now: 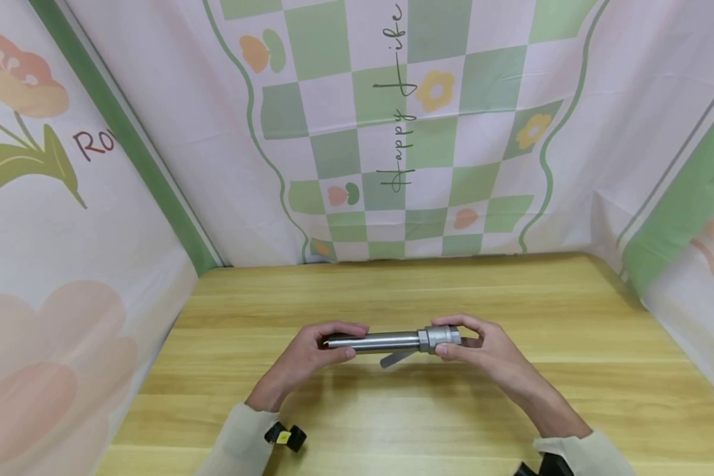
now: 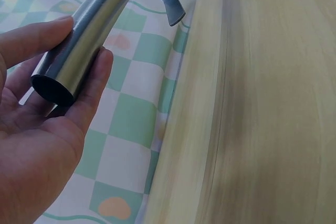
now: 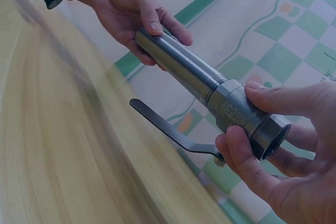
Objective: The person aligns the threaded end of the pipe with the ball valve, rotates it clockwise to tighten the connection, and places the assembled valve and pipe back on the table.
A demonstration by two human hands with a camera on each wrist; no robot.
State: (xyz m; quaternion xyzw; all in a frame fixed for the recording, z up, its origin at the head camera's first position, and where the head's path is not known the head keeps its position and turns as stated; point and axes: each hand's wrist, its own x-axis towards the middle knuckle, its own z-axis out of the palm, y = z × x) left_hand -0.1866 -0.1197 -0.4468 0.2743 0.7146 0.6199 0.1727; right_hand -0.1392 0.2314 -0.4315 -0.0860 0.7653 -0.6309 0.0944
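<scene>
A shiny metal pipe (image 1: 387, 342) is joined by its threaded end to a ball valve (image 1: 437, 337), and both are held level above the table. My left hand (image 1: 312, 350) grips the pipe near its open end, thumb on one side and fingers on the other. On the valve body, my right hand (image 1: 490, 347) pinches with thumb and fingers. In the right wrist view, the lever handle (image 3: 173, 132) slants away from the valve alongside the pipe, and a few thread turns (image 3: 212, 88) show at the joint. The left wrist view shows the pipe's hollow end (image 2: 52, 90).
Beneath the hands lies a wood-grain table (image 1: 357, 423). A checkered green and white cloth (image 1: 387, 132) hangs behind its back edge, with more printed cloth (image 1: 65, 264) at the left side. A black wrist camera (image 1: 285, 436) sits on the left sleeve.
</scene>
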